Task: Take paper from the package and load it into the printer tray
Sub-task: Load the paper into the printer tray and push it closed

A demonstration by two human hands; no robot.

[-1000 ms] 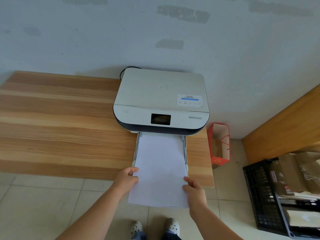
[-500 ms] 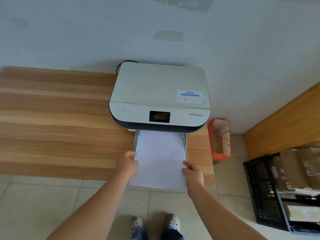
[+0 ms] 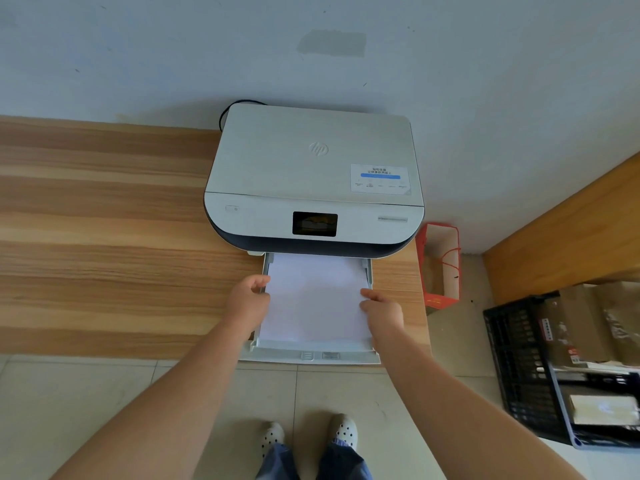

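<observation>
On the printer: I read an embossed "hp" logo on the printer (image 3: 313, 174) lid; its white sticker (image 3: 380, 177) with a blue bar is too small to read.
Below the printer: I see the tray (image 3: 311, 355) pulled out, the paper (image 3: 313, 299) lying flat inside it.
Left hand: my left hand (image 3: 247, 299) pinches the paper's left edge.
Right hand: my right hand (image 3: 382, 311) presses fingertips on the paper's right edge.
Materials: smooth grey-white plastic printer, striped wood-grain table (image 3: 104, 237).
Right of the printer: red paper bag (image 3: 440, 265), black slatted crate (image 3: 523, 368).
</observation>
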